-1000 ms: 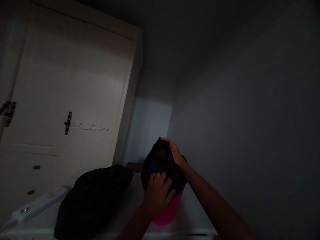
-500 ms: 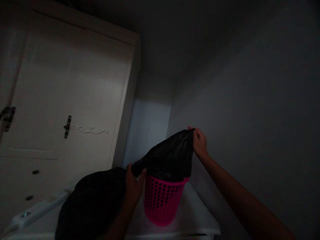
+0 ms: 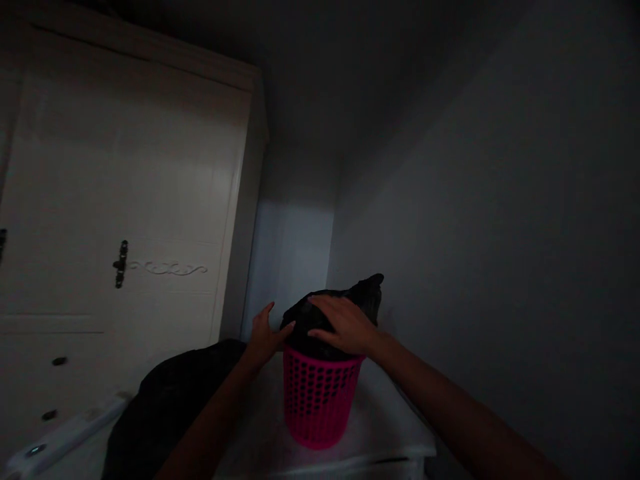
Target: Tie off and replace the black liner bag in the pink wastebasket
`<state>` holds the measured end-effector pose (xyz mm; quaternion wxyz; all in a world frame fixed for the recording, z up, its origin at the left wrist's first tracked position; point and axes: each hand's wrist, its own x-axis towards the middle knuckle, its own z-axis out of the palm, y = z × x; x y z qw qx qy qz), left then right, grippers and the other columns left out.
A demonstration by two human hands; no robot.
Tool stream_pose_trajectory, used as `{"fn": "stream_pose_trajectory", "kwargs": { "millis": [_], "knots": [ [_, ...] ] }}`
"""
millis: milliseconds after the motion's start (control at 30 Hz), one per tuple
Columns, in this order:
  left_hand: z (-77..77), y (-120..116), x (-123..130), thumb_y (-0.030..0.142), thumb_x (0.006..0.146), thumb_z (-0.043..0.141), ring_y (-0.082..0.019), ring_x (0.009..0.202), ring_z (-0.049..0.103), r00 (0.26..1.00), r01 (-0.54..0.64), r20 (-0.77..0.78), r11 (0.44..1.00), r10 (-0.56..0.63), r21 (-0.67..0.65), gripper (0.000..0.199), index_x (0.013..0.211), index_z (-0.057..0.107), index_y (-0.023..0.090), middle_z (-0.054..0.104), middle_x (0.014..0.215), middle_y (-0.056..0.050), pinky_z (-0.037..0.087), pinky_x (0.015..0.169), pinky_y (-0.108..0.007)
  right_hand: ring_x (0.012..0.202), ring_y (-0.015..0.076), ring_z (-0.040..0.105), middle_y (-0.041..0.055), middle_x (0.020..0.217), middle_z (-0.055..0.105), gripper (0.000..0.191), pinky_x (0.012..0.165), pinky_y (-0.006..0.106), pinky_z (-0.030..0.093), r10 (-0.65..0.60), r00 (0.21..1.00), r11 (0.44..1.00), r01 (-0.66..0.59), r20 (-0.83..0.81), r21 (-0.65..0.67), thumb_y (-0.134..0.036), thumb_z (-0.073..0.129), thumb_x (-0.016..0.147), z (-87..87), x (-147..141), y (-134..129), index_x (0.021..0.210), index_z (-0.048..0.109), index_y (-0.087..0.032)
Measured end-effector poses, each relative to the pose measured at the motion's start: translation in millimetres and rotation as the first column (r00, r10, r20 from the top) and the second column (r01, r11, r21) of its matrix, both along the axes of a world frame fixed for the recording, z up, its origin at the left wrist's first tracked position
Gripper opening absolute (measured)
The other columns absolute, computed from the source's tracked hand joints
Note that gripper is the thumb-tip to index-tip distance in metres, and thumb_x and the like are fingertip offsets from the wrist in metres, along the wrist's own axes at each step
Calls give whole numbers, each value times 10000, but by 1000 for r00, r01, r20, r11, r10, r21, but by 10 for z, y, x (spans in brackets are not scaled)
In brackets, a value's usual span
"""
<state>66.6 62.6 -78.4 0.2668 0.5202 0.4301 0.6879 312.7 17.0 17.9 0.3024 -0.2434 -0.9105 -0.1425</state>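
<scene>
A pink perforated basket [image 3: 320, 400] stands upright on a white surface. Black plastic bag material [image 3: 305, 313] bulges out of its top, with a pointed end sticking up at the right. My right hand [image 3: 345, 327] lies over the bag at the rim, fingers stretched out and pointing left. At the basket's left rim, my left hand [image 3: 267, 337] has its thumb and fingers spread, the thumb touching or very near the bag. A second large black bag-like bulk [image 3: 185, 387] lies left of the basket, partly behind my left forearm.
The white tabletop [image 3: 375, 427] ends just in front of the basket. A white power strip [image 3: 65, 433] lies at lower left. A pale wardrobe [image 3: 165, 167] with dark handles rises on the left, and a grey wall [image 3: 475, 200] is close on the right.
My right hand has let go of the bag's raised right corner and come down left onto the bag. My left hand has released its part too. The bag has sunk lower on the basket.
</scene>
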Motion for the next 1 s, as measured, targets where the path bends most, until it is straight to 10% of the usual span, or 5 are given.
{"fn": "stream_pose_trajectory", "kwargs": {
  "millis": [233,333,533,733,1000],
  "knots": [
    [179,-17,-160,393,605,831,-204,684,694,986,169,8,983,-168,-67,560,1076,665,139,744,808,-58,550,630,-308,1256,371,631,191,1437,611,835,1026,498,501,-94,995,954,98,28,-282,-484,778,811,-387,-446,278,1530,453,-212],
    [388,-177,-24,433,664,846,-231,849,738,936,324,157,946,-315,-29,657,1232,632,180,771,1012,-96,590,748,-349,1252,353,617,208,1429,597,950,1007,440,502,-76,993,942,40,-95,-334,-449,864,696,-407,-602,436,1508,459,-164],
    [366,-307,138,470,590,936,-335,1482,424,939,325,55,928,-339,183,1054,1496,441,261,475,1583,-165,418,1172,-447,814,218,677,55,856,753,100,718,284,481,-161,939,903,16,-305,-429,-212,652,845,-294,-672,489,866,732,-155],
    [197,-217,323,489,588,929,-378,1318,590,893,449,-14,891,-449,66,829,1305,646,184,703,1321,-156,471,1119,-494,856,180,648,7,924,736,228,779,271,477,175,975,898,-216,-139,-384,-225,787,726,122,-283,189,947,738,-200],
    [350,-300,571,495,750,803,-266,926,756,718,469,526,875,-455,118,477,1086,659,190,788,927,-76,596,867,-402,1100,300,662,160,1137,734,587,921,386,499,-509,709,799,180,-488,-573,-621,791,698,-12,761,653,1069,727,-171]
  ]
}}
